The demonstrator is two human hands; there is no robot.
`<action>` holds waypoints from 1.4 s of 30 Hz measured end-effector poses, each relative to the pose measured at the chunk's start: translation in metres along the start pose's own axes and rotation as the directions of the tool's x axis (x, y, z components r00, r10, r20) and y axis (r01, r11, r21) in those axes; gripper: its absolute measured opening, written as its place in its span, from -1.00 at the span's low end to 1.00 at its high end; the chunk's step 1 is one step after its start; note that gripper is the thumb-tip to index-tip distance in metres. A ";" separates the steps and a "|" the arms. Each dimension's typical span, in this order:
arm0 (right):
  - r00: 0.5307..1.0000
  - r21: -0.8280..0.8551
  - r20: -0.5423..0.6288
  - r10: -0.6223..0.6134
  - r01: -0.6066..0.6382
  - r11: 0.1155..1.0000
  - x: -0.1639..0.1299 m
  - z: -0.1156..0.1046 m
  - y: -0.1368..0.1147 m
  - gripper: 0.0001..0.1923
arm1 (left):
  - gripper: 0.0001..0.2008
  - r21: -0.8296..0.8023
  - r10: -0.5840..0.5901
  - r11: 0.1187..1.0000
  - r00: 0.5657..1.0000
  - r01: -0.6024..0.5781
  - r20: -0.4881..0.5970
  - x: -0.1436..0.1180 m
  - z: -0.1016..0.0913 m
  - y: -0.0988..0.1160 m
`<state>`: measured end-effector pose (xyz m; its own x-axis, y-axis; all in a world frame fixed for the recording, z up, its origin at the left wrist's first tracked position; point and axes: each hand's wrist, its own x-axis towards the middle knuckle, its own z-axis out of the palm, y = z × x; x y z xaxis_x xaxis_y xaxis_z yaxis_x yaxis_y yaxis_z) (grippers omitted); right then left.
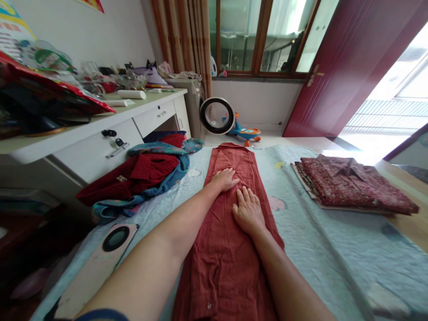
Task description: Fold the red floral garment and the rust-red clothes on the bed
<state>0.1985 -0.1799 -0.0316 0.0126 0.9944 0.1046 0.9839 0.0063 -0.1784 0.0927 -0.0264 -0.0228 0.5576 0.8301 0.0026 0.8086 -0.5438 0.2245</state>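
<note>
A rust-red shirt (230, 240) lies lengthwise in a long narrow fold, its collar end pointing away from me and a button showing near the front. My left hand (225, 179) rests flat on its upper part, fingers stretched out and pointing right. Just right of it and a little nearer, my right hand (249, 209) presses flat on the cloth with the fingers spread. Neither hand grips anything. Small wrinkles run through the fabric around both palms and toward the near end.
A light blue quilted cover (301, 258) lies beneath. To the right sits a stack of folded patterned clothes (354, 185); at left lie a dark red garment (147, 171) and a phone (100, 263). A cluttered white desk (96, 154) borders the left side.
</note>
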 end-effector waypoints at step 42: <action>0.931 0.130 -0.310 0.194 -0.161 0.978 0.001 0.000 0.009 -0.50 | -0.63 -0.004 -0.123 0.992 0.977 0.124 -0.175 0.081 -0.003 -0.067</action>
<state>0.2075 -0.1790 -0.0337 0.2580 0.8942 0.3658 0.9374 -0.1401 -0.3187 0.0833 0.0781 -0.0344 0.4122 0.8994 0.1452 0.8710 -0.4358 0.2269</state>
